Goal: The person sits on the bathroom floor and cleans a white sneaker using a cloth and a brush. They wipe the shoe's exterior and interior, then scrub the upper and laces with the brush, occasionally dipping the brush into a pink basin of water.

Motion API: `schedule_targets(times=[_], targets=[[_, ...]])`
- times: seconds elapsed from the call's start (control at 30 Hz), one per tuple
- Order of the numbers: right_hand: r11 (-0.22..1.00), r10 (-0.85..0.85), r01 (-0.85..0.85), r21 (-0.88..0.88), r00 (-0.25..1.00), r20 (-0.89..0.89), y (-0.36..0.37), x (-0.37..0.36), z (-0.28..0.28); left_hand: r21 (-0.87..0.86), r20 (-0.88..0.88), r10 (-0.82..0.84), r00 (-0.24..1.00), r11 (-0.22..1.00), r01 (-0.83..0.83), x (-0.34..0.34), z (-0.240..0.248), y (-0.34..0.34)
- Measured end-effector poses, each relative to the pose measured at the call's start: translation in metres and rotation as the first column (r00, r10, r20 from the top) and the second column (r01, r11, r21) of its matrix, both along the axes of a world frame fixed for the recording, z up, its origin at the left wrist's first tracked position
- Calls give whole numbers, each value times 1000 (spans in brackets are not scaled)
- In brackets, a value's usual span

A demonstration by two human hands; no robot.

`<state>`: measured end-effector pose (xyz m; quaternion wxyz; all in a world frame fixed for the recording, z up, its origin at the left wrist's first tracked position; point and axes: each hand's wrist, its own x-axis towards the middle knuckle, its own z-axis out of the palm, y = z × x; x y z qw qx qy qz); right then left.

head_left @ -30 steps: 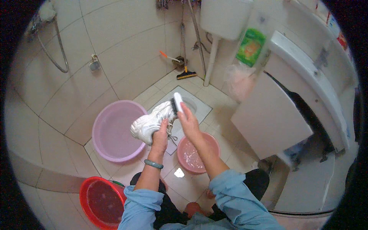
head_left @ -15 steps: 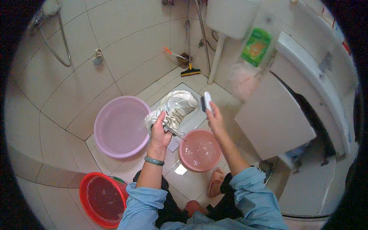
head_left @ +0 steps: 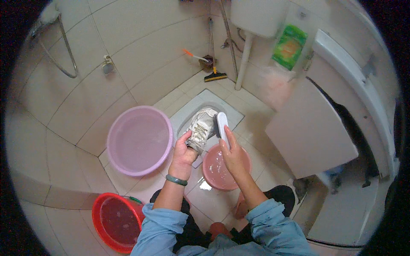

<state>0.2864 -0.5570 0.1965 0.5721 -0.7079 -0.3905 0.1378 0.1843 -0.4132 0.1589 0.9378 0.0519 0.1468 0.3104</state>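
Left hand (head_left: 184, 152) gripping white sneaker (head_left: 201, 128), right hand (head_left: 232, 154) pressing brush (head_left: 222, 126) alongside — scrubbing looking mid-way, pink basin (head_left: 218, 168) holding water.

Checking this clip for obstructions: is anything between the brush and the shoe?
Nothing visible. The right hand holds the brush against the side of the shoe, which the left hand grips from below. No object lies between them.

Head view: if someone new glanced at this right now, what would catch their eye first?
Probably the white sneaker at centre, gripped by the left hand while the right hand presses a white brush to its side. Around them sit bright basins: a large lilac basin to the left, a small pink basin beneath the hands, a red basin at lower left.
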Motion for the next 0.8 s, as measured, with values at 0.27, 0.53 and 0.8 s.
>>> schedule_targets(times=[0.27,0.53,0.8], targets=[[995,-22,13,104,996,86,-14,15,-36,-116,67,-1,998,993,8,7,-11,-4],[996,13,-23,87,994,113,-3,-19,-60,-104,176,-22,984,994,41,15,-18,-13],[978,29,-28,206,1000,1,1,-7,-13,-129,63,71,995,990,-63,16,-27,-11]])
